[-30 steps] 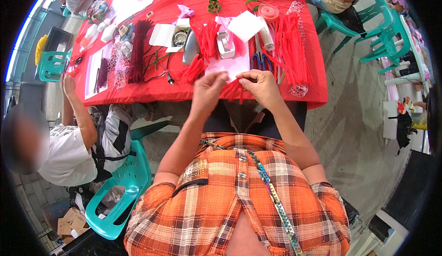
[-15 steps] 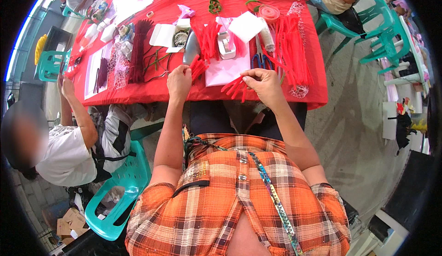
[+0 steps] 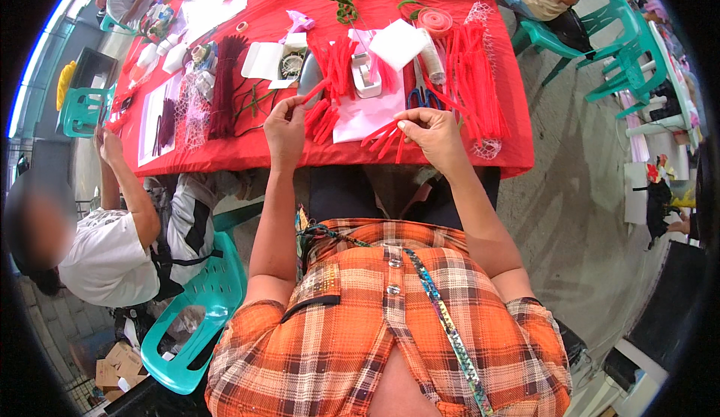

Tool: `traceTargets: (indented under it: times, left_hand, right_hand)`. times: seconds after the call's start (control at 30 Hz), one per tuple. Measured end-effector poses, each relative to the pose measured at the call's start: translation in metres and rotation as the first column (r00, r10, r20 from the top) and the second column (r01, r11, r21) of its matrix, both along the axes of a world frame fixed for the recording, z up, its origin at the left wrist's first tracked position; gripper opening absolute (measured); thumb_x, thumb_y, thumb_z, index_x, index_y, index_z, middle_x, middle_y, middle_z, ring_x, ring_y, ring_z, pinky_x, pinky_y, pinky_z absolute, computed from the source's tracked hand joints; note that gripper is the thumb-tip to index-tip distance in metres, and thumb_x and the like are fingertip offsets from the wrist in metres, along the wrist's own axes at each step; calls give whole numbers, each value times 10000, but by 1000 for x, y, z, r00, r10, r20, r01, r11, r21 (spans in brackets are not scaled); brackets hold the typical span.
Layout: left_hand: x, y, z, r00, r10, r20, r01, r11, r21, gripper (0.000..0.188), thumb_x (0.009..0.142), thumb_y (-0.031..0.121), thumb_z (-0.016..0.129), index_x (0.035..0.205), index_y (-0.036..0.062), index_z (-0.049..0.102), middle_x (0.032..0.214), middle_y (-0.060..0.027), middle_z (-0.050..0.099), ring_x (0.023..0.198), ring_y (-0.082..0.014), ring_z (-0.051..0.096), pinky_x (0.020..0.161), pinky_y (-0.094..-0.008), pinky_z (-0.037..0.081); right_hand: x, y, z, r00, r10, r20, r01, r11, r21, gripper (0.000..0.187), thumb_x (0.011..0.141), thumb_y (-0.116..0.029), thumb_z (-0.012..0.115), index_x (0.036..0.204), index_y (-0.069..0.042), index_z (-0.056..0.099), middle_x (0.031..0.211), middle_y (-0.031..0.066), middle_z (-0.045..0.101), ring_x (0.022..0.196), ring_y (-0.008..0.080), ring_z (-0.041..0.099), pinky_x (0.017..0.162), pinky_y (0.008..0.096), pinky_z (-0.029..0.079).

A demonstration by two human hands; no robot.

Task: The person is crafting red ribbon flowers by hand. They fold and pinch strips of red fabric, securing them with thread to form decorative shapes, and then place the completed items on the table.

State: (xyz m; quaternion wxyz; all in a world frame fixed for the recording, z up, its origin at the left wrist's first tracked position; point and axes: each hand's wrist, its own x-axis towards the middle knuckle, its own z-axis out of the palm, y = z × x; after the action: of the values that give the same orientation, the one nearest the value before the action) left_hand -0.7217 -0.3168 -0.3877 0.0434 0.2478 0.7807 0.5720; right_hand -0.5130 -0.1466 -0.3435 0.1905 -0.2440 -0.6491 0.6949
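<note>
My right hand (image 3: 433, 136) is closed, pinching several short red fuzzy pipe cleaners (image 3: 384, 139) that fan out to the left over the table's front edge. A single red pipe cleaner (image 3: 316, 91) points up and to the right from the pinched fingers of my left hand (image 3: 285, 133). Just right of that hand lies a small pile of cut red pipe cleaners (image 3: 322, 121). Blue-handled scissors (image 3: 425, 99) rest beyond my right hand. Between the hands, pink paper (image 3: 367, 121) lies under a white tape dispenser (image 3: 366, 79).
Long red pipe cleaners (image 3: 484, 79) lie at the right side of the red-covered table (image 3: 255, 153). A white square (image 3: 398, 43), a dark red bundle (image 3: 226, 87) and an open white box (image 3: 265, 60) sit farther back. At left, a person (image 3: 112, 256) sits near a green chair (image 3: 184, 342).
My left hand has shifted slightly left, away from the small pile, and the pipe cleaner in its fingers now shows apart from the pile. My right hand has barely moved.
</note>
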Motion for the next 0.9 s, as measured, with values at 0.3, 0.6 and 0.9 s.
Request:
traceTargets:
  times: [0.3,0.6,0.9]
  left_hand:
    - [73,18,48,751,-447,486,232,868,440,189,790,5,649,973,-22,613,868,-58,648,775,-96,607,710,-221,491]
    - [98,22,58,805,-420,418,423,901,90,150,842,32,569,954,-44,634,783,-29,636,699,-38,546,632,-205,452]
    - [100,22,53,855,-407,322,432,902,-6,120,849,40,578,943,-19,623,674,24,567,582,-32,482,533,-196,397]
  right_hand:
    - [-3,-6,28,969,25,-247,-51,994,-101,123,807,13,617,920,7,666,899,23,638,738,20,545,653,159,449]
    - [1,-7,20,979,86,-184,-67,992,106,90,810,-8,621,889,-7,663,770,-34,601,703,15,509,630,177,422]
    - [1,-10,16,984,-64,-168,65,998,0,94,822,-8,609,902,-5,659,778,-11,615,679,16,524,606,165,434]
